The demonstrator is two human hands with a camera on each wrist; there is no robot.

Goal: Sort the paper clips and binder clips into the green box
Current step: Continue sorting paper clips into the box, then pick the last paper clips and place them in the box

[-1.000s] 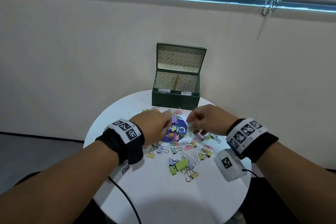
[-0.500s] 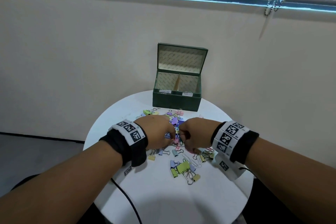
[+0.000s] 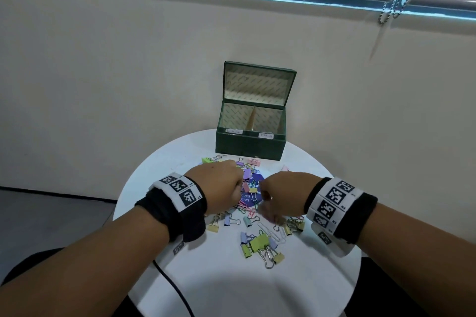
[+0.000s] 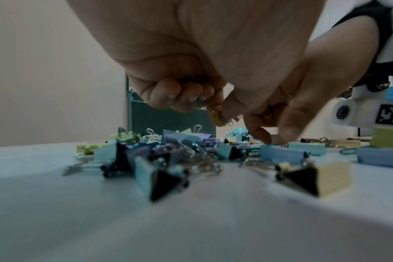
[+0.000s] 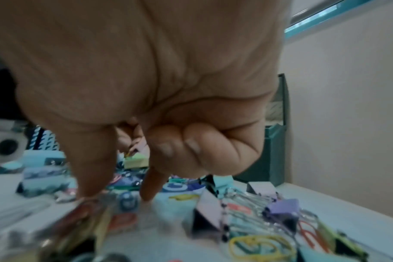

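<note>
The green box [image 3: 251,147] stands open at the back of the round white table [image 3: 231,291], with two labelled compartments. In front of it lies a pile of coloured paper clips and binder clips [image 3: 251,195]. My left hand [image 3: 238,188] hovers over the pile's left side with its fingers curled. Its thumb and forefinger pinch a yellow paper clip [image 4: 216,118] just above the pile. My right hand [image 3: 268,201] is over the pile's right side. Its thumb [image 5: 90,177] and forefinger [image 5: 150,186] reach down onto the clips, a gap between them; the other fingers are curled.
A cluster of yellow-green and lilac binder clips [image 3: 260,242] lies nearer me, with more at the right [image 3: 293,224]. A purple printed card [image 3: 257,177] lies under the pile. A black cable [image 3: 170,283] crosses the table's front left. A wall stands close behind the box.
My right hand has moved left to the middle of the pile and come down onto it. My left hand has stayed over the pile's left side.
</note>
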